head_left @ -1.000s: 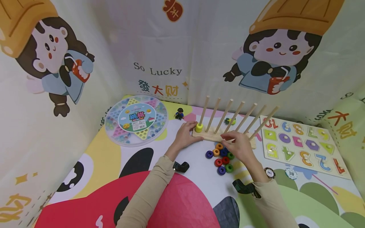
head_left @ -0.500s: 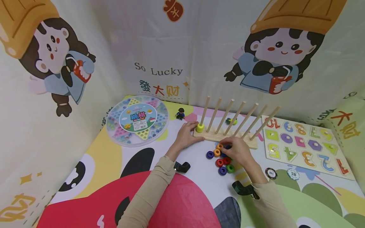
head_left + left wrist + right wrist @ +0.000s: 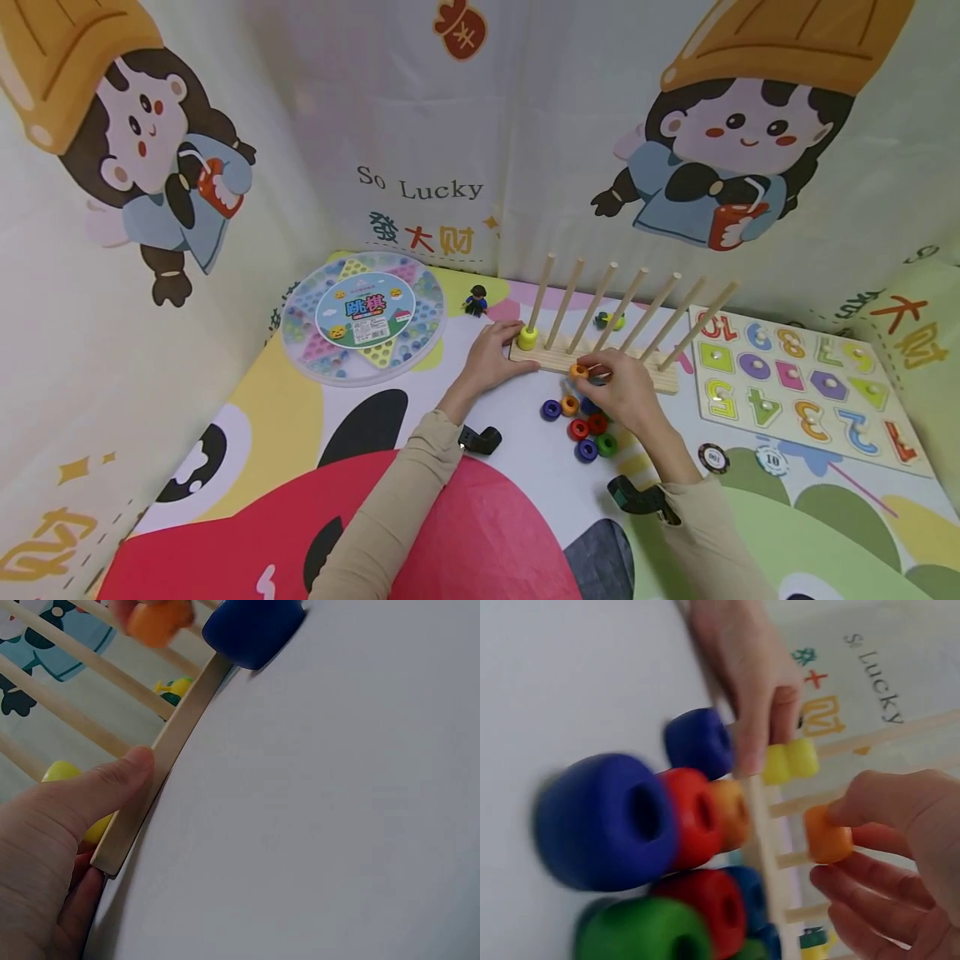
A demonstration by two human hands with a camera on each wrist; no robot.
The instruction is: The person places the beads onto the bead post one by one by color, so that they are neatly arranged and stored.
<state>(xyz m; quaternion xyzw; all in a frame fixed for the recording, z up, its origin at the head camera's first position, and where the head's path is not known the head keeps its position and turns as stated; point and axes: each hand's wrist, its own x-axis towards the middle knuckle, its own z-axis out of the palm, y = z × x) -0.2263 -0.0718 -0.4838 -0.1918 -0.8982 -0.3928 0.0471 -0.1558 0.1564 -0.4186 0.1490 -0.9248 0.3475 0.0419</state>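
Note:
A wooden peg rack (image 3: 555,360) with a row of upright pegs stands near the back. My left hand (image 3: 491,362) grips the left end of its base, thumb along the front and fingers round the end. Two yellow beads (image 3: 791,760) are stacked on the leftmost peg. My right hand (image 3: 624,390) pinches an orange bead (image 3: 828,835) between thumb and fingers, raised in front of the rack's middle. Below it, loose beads lie on the table: a second orange bead (image 3: 570,406), a red bead (image 3: 577,429), a green bead (image 3: 606,444), a dark blue bead (image 3: 587,451) and several more.
A round marble board game (image 3: 360,318) lies at the left. A number puzzle board (image 3: 806,392) sits at the right, with two poker chips (image 3: 713,457) before it. A small toy figure (image 3: 476,301) and a green-yellow toy (image 3: 609,320) are near the rack's back.
My right hand moved down from the rack to the loose beads, took hold of an orange bead and raised it toward the rack. The left hand stays at the base.

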